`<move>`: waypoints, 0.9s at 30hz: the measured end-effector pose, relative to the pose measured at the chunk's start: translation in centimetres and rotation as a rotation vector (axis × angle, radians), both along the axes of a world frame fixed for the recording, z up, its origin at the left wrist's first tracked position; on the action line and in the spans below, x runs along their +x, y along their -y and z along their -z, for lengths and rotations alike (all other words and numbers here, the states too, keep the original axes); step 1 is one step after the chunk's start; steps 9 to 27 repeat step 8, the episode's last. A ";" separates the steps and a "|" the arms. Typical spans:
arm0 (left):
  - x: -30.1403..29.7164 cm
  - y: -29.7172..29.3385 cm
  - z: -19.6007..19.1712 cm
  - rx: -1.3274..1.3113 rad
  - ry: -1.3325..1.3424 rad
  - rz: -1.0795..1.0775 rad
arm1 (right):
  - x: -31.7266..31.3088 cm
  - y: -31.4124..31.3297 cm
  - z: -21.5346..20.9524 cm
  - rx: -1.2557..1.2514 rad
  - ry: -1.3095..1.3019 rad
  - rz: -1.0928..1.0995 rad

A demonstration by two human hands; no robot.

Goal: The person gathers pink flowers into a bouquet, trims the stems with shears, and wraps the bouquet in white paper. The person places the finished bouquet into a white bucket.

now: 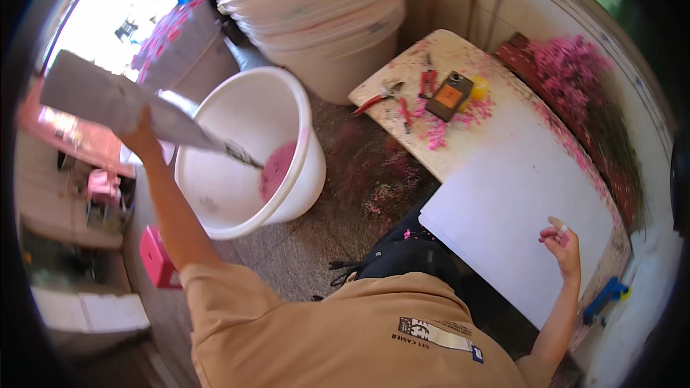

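Observation:
A bouquet wrapped in pale paper (180, 122) is gripped by my left hand (142, 135), fingers closed around the wrap. It lies tilted, with its green stems (243, 156) pointing down into a large white tub (305, 172). Pink liquid (279, 171) shows at the bottom of the tub. My right hand (562, 244) hovers over large white paper sheets (503, 208) on the worktable, holding nothing. Its fingers are loosely bent and apart, and one has a pale wrap around it.
Red-handled pruning shears (377, 99), more red-handled cutters (428, 80) and a dark phone (449, 97) lie among pink petals on the table (402, 65). Pink dried flowers (571, 72) line the wall. Stacked white tubs (323, 29) stand behind; a pink stool (157, 259) sits at left.

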State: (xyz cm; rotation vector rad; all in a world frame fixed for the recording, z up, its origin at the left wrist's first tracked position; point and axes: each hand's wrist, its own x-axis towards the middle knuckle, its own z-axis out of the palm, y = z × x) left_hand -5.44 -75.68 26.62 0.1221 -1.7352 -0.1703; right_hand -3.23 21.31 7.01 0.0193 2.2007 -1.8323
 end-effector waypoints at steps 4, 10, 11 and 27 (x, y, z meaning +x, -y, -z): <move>-2.1 3.4 21.3 0.569 0.048 -0.093 | 3.1 0.4 0.7 0.000 0.098 0.057; -12.5 7.3 28.5 0.822 0.598 -0.183 | 7.5 0.6 2.1 -0.071 0.196 0.043; -12.5 7.3 28.5 0.822 0.598 -0.183 | 7.5 0.6 2.1 -0.071 0.196 0.043; -12.5 7.3 28.5 0.822 0.598 -0.183 | 7.5 0.6 2.1 -0.071 0.196 0.043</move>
